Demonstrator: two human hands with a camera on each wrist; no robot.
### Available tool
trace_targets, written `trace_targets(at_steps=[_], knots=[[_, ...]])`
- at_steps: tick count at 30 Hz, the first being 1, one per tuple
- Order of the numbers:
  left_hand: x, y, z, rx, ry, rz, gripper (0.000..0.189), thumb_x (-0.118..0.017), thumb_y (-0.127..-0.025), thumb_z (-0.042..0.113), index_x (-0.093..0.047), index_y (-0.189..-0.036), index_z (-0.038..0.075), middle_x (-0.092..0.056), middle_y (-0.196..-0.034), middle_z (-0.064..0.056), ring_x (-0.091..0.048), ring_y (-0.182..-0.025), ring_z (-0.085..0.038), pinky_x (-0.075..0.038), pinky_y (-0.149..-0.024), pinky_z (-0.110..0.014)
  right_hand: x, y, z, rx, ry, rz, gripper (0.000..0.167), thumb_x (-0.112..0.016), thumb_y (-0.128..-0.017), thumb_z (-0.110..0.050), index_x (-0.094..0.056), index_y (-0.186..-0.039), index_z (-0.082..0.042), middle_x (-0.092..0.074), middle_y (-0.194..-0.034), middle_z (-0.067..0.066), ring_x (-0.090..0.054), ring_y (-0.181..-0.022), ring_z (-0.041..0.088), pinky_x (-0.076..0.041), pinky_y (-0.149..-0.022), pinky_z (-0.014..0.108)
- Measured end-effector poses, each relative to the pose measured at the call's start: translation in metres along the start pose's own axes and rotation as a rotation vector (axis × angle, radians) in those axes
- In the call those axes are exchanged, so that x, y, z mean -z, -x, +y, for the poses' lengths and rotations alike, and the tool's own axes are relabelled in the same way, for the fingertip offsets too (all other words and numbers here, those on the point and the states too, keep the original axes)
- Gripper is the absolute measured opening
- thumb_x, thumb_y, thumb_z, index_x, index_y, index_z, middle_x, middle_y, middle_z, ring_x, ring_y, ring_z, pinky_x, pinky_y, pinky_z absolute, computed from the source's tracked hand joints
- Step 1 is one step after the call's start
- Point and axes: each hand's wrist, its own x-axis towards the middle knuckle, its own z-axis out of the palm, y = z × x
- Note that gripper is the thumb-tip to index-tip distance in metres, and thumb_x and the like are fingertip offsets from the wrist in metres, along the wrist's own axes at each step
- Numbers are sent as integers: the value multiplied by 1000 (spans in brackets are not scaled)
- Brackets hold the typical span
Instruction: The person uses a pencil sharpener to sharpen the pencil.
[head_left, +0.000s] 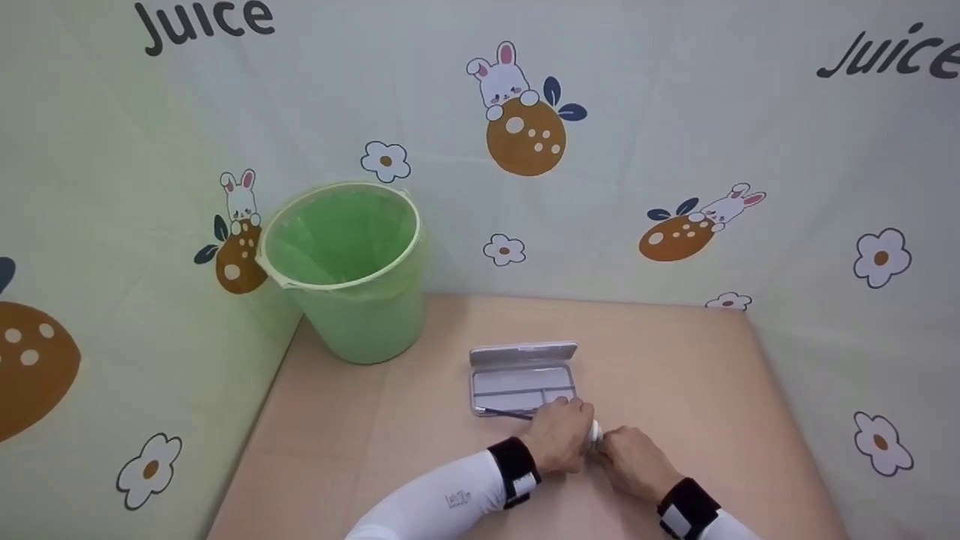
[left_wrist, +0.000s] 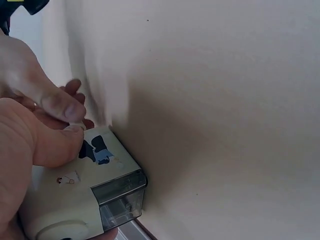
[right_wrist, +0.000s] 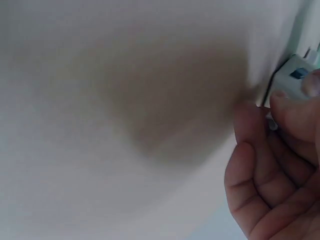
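Note:
My left hand [head_left: 562, 436] grips a cream box-shaped pencil sharpener [left_wrist: 80, 182] with a clear drawer and small stickers. Its thumb lies along the top of the box. On the sharpener's near end, my right hand [head_left: 634, 459] pinches a small pale crank knob [right_wrist: 271, 121] between thumb and curled fingers, which hide most of it. A dark pencil [head_left: 506, 413] reaches from the front edge of an open grey pencil case [head_left: 474, 390] to behind my left hand, where its far end is hidden. The case lies just beyond that hand, lid raised.
A green bucket [head_left: 367, 322] with a green liner stands at the back left of the table [head_left: 420, 450]. Curtain-like sheets [head_left: 615, 187] printed with rabbits and flowers rise along the table's back and sides.

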Motion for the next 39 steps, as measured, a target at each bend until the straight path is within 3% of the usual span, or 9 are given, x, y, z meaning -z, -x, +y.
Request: trace_targets(at_steps=[7,14,21,26,35,39], knots=[[2,-1,0,16,20,-42,59,-98,-71,44,-64,-114,20,-71,-103,6,-67,-89,-13,-59,-71,-27,26,-2,-9,62,-57,-129,18,-84,-86,1,-80,-73,-11,-64,-60,-5,-41,-57,-3,-37,-52,19],[3,-2,2,23,30,-56,62,-100,-71,45,-65,-116,20,-71,-105,7,-67,-90,-12,-59,-73,-26,42,-7,-10,65,-121,-230,20,-81,-86,3,-81,-76,-14,-57,-59,-10,-38,-57,-4,-34,-54,18],[4,0,0,9,16,-21,60,-98,-71,46,-64,-112,20,-71,-102,6,-69,-89,-12,-60,-72,-26,64,-16,-15,86,-122,-239,21,-83,-86,-1,-81,-70,-14,-52,-55,-14,-35,-57,-3,-29,-54,18],[5,0,-3,4,13,-12,61,-98,-71,47,-64,-113,20,-71,-103,6,-69,-88,-12,-60,-71,-27,86,-29,-13,90,-92,-187,27,-85,-86,-2,-78,-66,-19,-58,-57,-14,-40,-56,-4,-36,-55,18],[5,1,-4,-30,-5,-10,51,-92,-80,42,-65,-116,18,-71,-103,5,-68,-86,-12,-59,-69,-25,94,-41,4,-3,-167,-170,8,-88,-92,-6,-90,-90,-14,-79,-74,-6,-55,-61,-2,-48,-57,20],[4,1,-5,-39,-8,-15,49,-90,-83,42,-64,-117,19,-71,-103,6,-66,-85,-11,-58,-68,-24,94,-42,9,-48,-186,-156,7,-91,-90,-8,-90,-93,-15,-84,-82,-3,-63,-68,-1,-54,-63,21]])
